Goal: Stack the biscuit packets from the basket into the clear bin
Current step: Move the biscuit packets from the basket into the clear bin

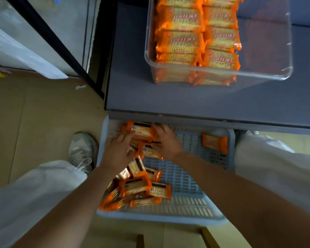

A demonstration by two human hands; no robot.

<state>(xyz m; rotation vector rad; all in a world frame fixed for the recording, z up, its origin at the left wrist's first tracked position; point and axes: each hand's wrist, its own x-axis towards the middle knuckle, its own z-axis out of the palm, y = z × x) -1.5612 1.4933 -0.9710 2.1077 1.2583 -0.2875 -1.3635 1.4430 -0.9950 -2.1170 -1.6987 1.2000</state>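
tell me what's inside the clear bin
Orange packets in two stacked rows fill the left of the bin; its right side holds none. Lower layers are mostly covered.

Grey tabletop (pixel 168 99) carries the clear bin (pixel 268 73). Blue slatted basket (pixel 186 206) sits on tan floor (pixel 43 122), seemingly tucked partly under the table edge.

Bin (pixel 218 69) on table (pixel 150 97), basket (pixel 186 208) below

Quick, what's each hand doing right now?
Left hand: open, touching the packets in the basket.
Right hand: open, spread over the same packets.
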